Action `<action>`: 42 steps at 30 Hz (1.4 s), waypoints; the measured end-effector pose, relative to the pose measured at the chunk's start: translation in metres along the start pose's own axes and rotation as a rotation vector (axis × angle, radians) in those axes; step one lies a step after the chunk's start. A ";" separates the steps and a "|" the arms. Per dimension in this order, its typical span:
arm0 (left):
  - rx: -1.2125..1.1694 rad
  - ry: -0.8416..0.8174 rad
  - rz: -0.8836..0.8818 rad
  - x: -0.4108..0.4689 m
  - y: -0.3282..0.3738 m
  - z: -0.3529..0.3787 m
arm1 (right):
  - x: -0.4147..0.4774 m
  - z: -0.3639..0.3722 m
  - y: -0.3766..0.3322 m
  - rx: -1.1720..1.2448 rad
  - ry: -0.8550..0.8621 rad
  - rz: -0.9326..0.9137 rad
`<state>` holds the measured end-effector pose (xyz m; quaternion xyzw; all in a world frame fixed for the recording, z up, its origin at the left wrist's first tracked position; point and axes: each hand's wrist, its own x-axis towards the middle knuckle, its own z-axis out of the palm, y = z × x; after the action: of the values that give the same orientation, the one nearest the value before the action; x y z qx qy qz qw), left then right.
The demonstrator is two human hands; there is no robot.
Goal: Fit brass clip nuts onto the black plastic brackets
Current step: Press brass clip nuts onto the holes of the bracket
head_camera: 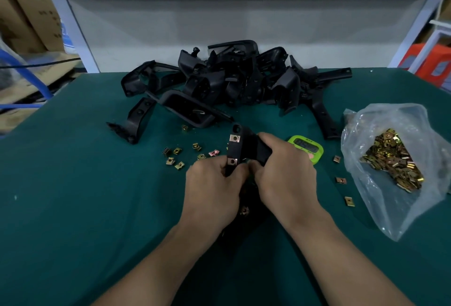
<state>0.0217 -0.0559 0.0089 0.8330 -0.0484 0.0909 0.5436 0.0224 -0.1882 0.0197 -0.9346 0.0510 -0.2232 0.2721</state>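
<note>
1. A scatter of small, square loose brass clip nuts (174, 156) lies on the dark green table mat (73, 183), just left of the hands and within easy reach.
2. The left hand (212, 183) has its fingers curled round the lower end of the curved black plastic bracket (246, 149), with the thumb side close against the lower fitted nut (231, 161).
3. The bracket is held above the mat between both hands, roughly upright. An upper fitted nut (234, 138) sits on the same edge, and a bare hole shows at the top end.
4. The right hand (285, 171) wraps the bracket's thicker body, fingers closed over it.
5. Right of the hands lie a lime-green digital timer (307, 145) and, further right, a clear plastic bag of brass clip nuts (390, 159).
6. The step in hand looks like seating the lower nut. To do it well, brace with the right hand and push the nut square along the edge (not at a slant, or it may bind) until its threaded hole lines up with the bracket's hole. Then check that it sits flush.
</note>
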 end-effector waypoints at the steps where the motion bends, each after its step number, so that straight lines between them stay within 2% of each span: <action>1: 0.017 0.015 0.021 0.000 -0.001 -0.001 | 0.000 -0.001 -0.001 0.029 -0.012 -0.006; 5: 0.016 0.056 0.061 0.006 0.002 -0.010 | 0.003 -0.011 -0.003 0.192 -0.117 -0.055; 11: -0.110 0.093 -0.011 0.007 0.011 -0.027 | -0.018 -0.036 -0.010 0.322 -0.359 -0.078; 17: -0.230 0.118 0.001 -0.002 0.034 -0.015 | -0.051 -0.079 -0.008 0.469 -0.337 0.093; 20: -0.299 0.062 0.031 -0.008 0.056 0.003 | -0.073 -0.112 0.004 0.588 -0.357 0.168; 25: -0.378 -0.152 0.128 -0.034 0.116 0.056 | -0.108 -0.172 0.038 0.942 -0.200 0.423; 29: -0.458 -0.374 0.119 -0.074 0.159 0.118 | -0.143 -0.224 0.086 1.001 -0.005 0.530; 32: -0.522 -0.623 0.071 -0.119 0.186 0.170 | -0.184 -0.265 0.125 0.993 0.184 0.623; 34: -0.552 -0.823 -0.005 -0.152 0.202 0.203 | -0.218 -0.290 0.149 0.906 0.323 0.700; 36: -0.555 -0.991 -0.110 -0.185 0.212 0.232 | -0.256 -0.311 0.176 0.558 0.386 0.757; 38: -0.582 -1.122 -0.225 -0.219 0.216 0.256 | -0.294 -0.332 0.198 0.241 0.377 0.830; 42: -0.587 -1.384 -0.499 -0.284 0.218 0.300 | -0.366 -0.376 0.228 0.225 0.395 0.968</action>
<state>-0.2655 -0.4238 0.0289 0.5089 -0.2094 -0.5889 0.5918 -0.4668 -0.4851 0.0387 -0.7094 0.5023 -0.2481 0.4276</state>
